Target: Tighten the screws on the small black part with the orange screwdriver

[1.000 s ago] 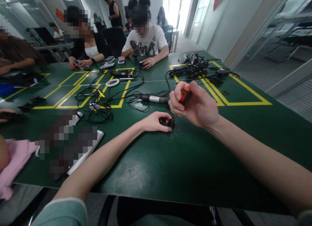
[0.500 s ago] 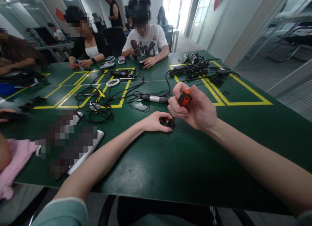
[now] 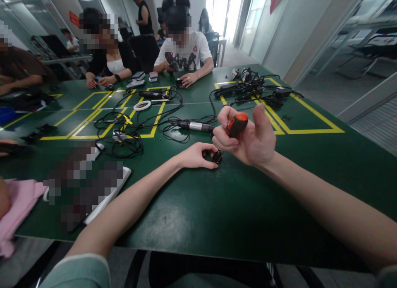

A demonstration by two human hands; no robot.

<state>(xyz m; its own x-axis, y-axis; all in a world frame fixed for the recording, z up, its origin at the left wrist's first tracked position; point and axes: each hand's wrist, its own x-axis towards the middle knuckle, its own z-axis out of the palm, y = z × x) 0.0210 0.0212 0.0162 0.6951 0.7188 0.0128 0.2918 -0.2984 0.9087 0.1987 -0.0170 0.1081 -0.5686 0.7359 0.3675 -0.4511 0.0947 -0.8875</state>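
Observation:
My left hand (image 3: pixel 196 154) rests on the green table (image 3: pixel 235 209) and pinches a small black part (image 3: pixel 216 157) between thumb and fingers. My right hand (image 3: pixel 248 135) is just above and to the right of it, fingers wrapped round a screwdriver with an orange and black handle (image 3: pixel 237 124). The handle tilts up to the right and the thumb stands up beside it. The shaft points down toward the black part, mostly hidden by my fingers.
Behind my hands lie a silver and black tool (image 3: pixel 195 126) and tangled black cables (image 3: pixel 124 133) over yellow tape lines. More cables and devices (image 3: pixel 251 87) sit at the far right. A white-edged device (image 3: pixel 102 197) lies at the left. Several people sit across the table.
My right hand has turned the screwdriver handle, which now tilts further to the right, and the thumb has lifted off it. My left hand has stayed on the black part.

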